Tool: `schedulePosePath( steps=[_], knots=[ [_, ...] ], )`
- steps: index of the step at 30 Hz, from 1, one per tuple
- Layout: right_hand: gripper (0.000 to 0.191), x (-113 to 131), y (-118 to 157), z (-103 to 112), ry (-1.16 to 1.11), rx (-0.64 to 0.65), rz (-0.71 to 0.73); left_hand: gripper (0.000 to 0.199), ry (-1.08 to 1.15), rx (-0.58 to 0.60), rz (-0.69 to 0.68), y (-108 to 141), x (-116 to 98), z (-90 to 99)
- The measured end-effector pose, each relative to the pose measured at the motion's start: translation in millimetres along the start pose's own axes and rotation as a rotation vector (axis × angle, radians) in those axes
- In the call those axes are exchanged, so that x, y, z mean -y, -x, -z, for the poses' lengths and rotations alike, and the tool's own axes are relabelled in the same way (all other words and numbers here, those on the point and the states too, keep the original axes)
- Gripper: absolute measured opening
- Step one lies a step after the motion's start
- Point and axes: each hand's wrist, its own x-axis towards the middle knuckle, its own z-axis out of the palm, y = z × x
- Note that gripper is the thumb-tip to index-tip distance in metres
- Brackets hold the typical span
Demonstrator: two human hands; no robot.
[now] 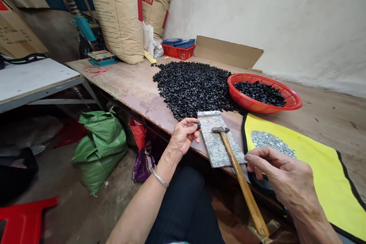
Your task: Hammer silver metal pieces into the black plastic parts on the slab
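Note:
Between thumb and forefinger, my left hand point(182, 137) pinches a small black plastic piece point(198, 125) at the left edge of a speckled stone slab point(210, 148). A hammer point(238, 175) rests with its head on the slab, its wooden handle reaching past the table edge. My right hand point(288, 179) is beside the handle, thumb and forefinger pressed together; anything in them is too small to name. Just beyond it, small shiny metal pieces point(270, 141) lie heaped on a yellow cloth point(320, 177) with black edging. Past the slab spreads a big pile of black plastic pieces point(194, 87).
A red basket point(263, 109) of black pieces stands at the pile's right. Behind are large paper sacks point(120, 19), a red crate point(178, 52) and cardboard point(225, 51) along the wall. A green sack point(100, 145) and red stool point(25, 217) are at lower left.

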Motion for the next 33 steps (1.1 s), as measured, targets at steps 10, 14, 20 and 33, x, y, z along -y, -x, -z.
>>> schedulePosePath(
  steps=[10,14,20,33],
  knots=[
    [0.028,20,39,-25,-0.185,0.174,0.004,0.014,0.101,-0.089,0.072,46,12,-11.3],
    [0.027,15,52,-45,-0.317,0.249,-0.058,0.02,0.107,-0.156,0.131,72,21,-10.9],
    [0.021,6,62,-69,-0.371,0.2,-0.075,0.02,0.074,-0.202,0.176,104,25,-7.6],
    [0.015,3,64,-80,-0.41,0.121,0.076,0.02,-0.162,-0.306,0.046,119,28,-13.3]
  ],
)
